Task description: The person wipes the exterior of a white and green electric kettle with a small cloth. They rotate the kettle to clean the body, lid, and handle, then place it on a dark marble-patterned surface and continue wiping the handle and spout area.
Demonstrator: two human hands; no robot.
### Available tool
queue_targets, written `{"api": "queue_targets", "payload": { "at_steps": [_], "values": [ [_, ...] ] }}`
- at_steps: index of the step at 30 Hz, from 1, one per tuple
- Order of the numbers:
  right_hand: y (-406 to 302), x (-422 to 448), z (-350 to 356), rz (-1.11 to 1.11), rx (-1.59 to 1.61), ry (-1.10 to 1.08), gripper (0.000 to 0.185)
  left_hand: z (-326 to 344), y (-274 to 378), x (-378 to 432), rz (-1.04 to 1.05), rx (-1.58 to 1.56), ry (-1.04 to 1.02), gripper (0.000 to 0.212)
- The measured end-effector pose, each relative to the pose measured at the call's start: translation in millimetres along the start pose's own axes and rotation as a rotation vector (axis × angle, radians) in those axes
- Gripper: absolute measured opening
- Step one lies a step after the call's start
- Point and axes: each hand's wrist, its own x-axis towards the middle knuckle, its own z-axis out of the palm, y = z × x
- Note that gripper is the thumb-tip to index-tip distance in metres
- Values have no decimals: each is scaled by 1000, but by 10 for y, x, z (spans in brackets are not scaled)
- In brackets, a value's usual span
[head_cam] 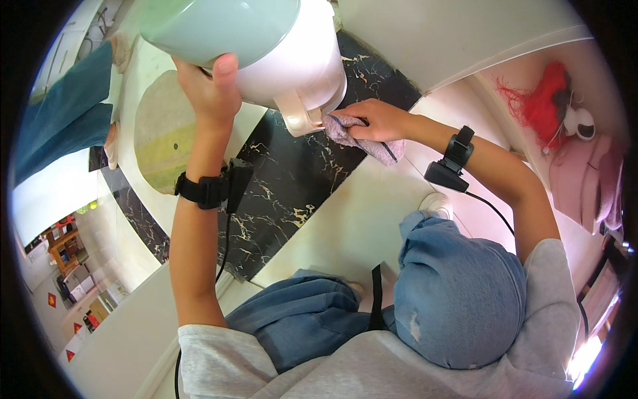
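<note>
My left hand grips the side of a pale green and white plastic bin, thumb on the near wall and the other fingers mostly hidden. The bin is tilted, held above the floor, and its far end runs out of the top of the view. A cream pedal-like tab juts from its white lower part. Bunched in my right hand is a pinkish cloth with dark stripes. The cloth touches or nearly touches the tab's end.
A black marble-patterned strip crosses the pale tiled floor. At left are another person's trousered legs and an oval mat-like thing. A white panel stands at upper right. Red stringy material and a pink bag-like item lie at right.
</note>
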Motion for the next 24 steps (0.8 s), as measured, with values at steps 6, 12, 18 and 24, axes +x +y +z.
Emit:
{"api": "queue_targets", "payload": {
  "at_steps": [6,12,18,24],
  "values": [
    [-482,-96,-237,136,-8,-79,50,-75,-125,-26,41,23,-42,66],
    [-1234,-228,-470,80,-15,-266,48,-115,24,16,-137,-68,-128,71],
    [-1629,-131,-209,152,-81,-273,51,-404,218,55,-277,134,-270,115],
    [-1541,22,362,371,186,-168,54,-706,464,-703,-347,73,-180,25]
  ]
}}
